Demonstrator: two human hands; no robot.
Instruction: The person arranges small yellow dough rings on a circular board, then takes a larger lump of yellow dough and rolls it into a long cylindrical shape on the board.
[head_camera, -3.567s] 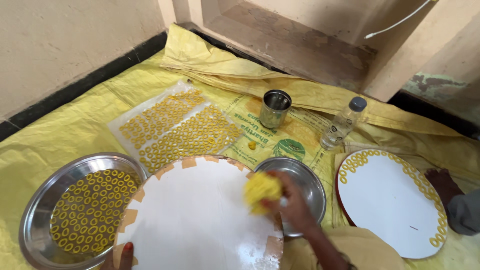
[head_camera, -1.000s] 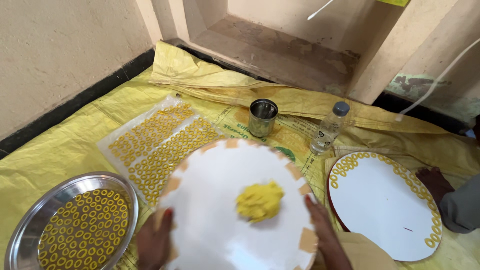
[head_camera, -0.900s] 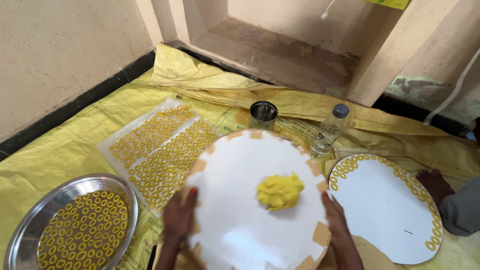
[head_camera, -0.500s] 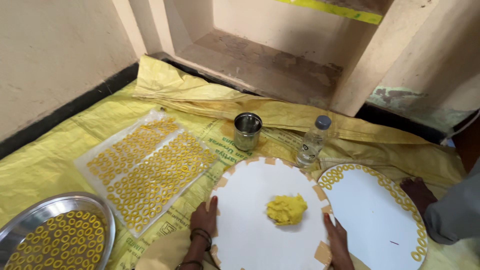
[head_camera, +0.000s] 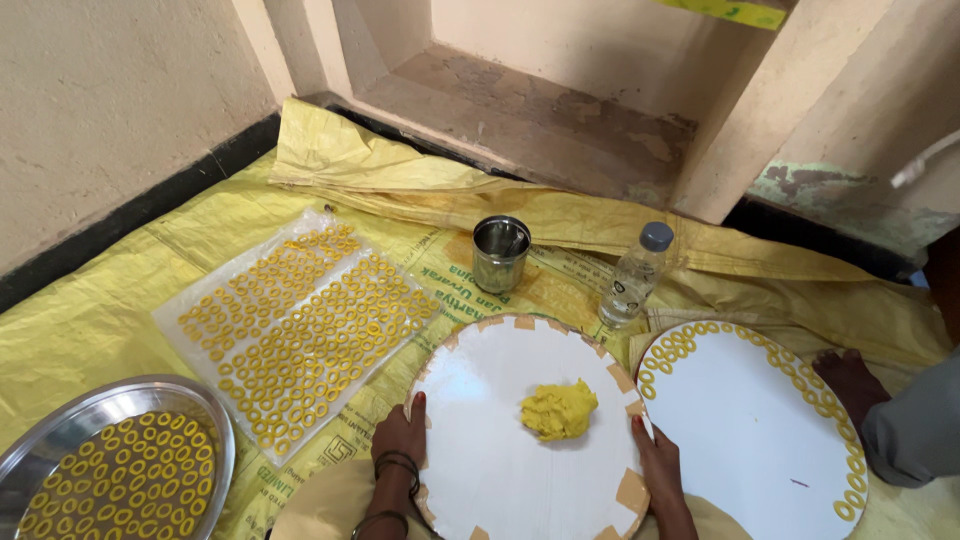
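Printed green-and-yellow sack sheeting (head_camera: 120, 310) across the floor; clear plastic sheet (head_camera: 300, 325) of yellow rings at left. Round white board (head_camera: 500, 440) with taped rim, gripped at both edges: left hand (head_camera: 398, 438) and right hand (head_camera: 660, 465) curled on it. Yellow dough lump (head_camera: 560, 408) near centre. Second ring-edged board (head_camera: 750, 430) just beside.

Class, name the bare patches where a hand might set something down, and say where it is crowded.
Bare: the white round board around the dough lump; the middle of the second board inside its ring border. Crowded: the plastic sheet and steel tray, covered with rings.
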